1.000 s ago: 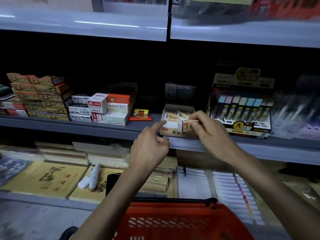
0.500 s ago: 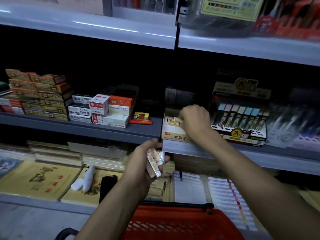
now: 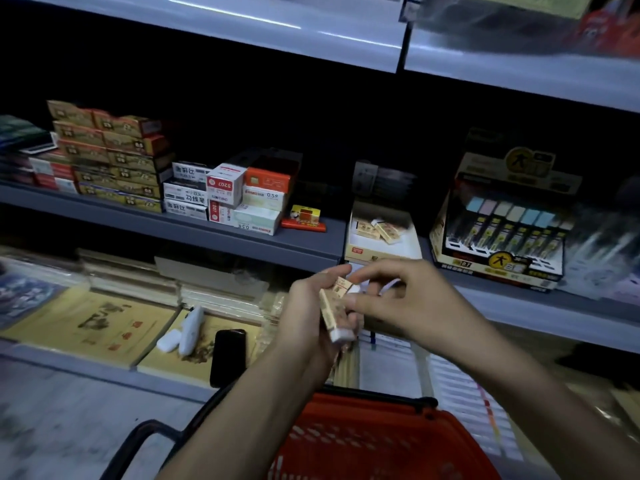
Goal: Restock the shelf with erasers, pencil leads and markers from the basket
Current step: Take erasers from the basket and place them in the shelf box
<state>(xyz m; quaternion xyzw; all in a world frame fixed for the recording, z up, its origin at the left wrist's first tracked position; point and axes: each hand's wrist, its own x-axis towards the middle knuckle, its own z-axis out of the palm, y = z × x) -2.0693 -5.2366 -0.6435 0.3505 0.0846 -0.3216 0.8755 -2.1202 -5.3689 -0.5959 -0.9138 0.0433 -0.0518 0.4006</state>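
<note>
My left hand (image 3: 308, 317) grips a small stack of wrapped erasers (image 3: 337, 315) in front of the middle shelf (image 3: 242, 242). My right hand (image 3: 405, 299) meets it from the right, thumb and fingers pinching the top eraser of the stack. Just behind, on the shelf, an open cardboard eraser box (image 3: 381, 249) holds a few erasers (image 3: 379, 230) at its back. A display carton of pencil leads (image 3: 502, 233) stands to its right. The red basket (image 3: 381, 441) hangs below my arms.
Stacked small boxes (image 3: 221, 195) and brown cartons (image 3: 110, 157) fill the shelf's left part. Lower down lie notebooks (image 3: 90, 323), a white device (image 3: 188, 329) and a black phone (image 3: 227, 356). An upper shelf (image 3: 277, 32) overhangs.
My right hand has drawn back out of the eraser box and down to my left hand, where it now pinches an eraser. The camera has tilted down slightly.
</note>
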